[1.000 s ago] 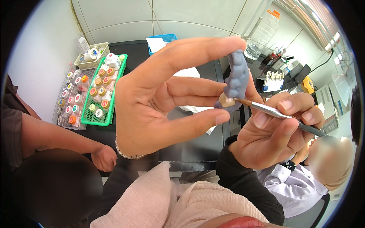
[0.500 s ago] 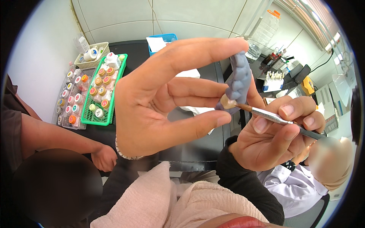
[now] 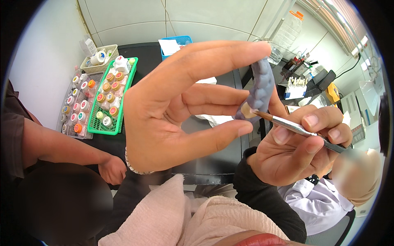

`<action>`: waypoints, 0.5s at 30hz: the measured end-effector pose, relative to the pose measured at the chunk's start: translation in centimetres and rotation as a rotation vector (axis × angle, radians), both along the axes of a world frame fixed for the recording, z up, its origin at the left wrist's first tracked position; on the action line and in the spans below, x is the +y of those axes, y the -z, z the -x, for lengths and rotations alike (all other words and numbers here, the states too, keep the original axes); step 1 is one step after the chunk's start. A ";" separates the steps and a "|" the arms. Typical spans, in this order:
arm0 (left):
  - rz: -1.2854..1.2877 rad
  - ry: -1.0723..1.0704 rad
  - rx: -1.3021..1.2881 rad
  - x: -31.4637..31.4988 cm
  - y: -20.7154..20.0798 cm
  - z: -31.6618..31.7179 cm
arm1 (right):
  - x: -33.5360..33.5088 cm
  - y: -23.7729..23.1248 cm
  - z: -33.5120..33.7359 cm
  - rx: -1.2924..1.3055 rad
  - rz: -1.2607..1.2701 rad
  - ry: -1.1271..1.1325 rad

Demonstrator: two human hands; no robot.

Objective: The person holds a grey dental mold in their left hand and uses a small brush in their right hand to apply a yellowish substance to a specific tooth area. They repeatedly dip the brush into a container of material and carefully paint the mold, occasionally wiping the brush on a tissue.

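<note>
My left hand (image 3: 164, 110) is closed on a blue-grey dental model (image 3: 263, 84), gripping it between the fingers and the thumb. A cream-coloured tooth crown (image 3: 247, 110) sits at the model's lower end, near my thumb tip. In my right hand (image 3: 295, 143) is a thin brush (image 3: 293, 126) with a metal ferrule and a dark handle, pinched between thumb and fingers. The brown bristle tip touches the crown's right side. Part of the model's far side is hidden behind my left fingers.
On the black table (image 3: 217, 147), a green basket (image 3: 108, 127) and a clear tray (image 3: 74, 110) hold several small capped jars. A blue basket (image 3: 182, 39) stands at the back. A person's arm (image 3: 69, 143) is at left; another person in white (image 3: 316, 209) sits at right.
The dental model has turned slightly and shifted a little to the right with my left hand. The brush tip stays against the crown, a bit higher.
</note>
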State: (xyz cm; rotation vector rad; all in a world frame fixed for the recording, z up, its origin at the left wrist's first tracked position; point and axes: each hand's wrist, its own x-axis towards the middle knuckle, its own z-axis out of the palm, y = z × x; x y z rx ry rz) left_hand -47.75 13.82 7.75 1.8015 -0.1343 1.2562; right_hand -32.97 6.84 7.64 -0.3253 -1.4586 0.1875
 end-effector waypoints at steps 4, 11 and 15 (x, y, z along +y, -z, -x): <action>-0.040 -0.003 -0.003 0.1 -0.1 0.2 | 0.0 0.0 0.3 0.016 -0.011 0.000; -0.017 0.002 0.004 0.0 -0.2 0.2 | 0.2 0.0 0.3 0.057 -0.030 -0.032; 0.011 0.010 -0.010 -0.1 -0.2 0.0 | 0.1 -0.1 0.0 0.031 -0.014 -0.033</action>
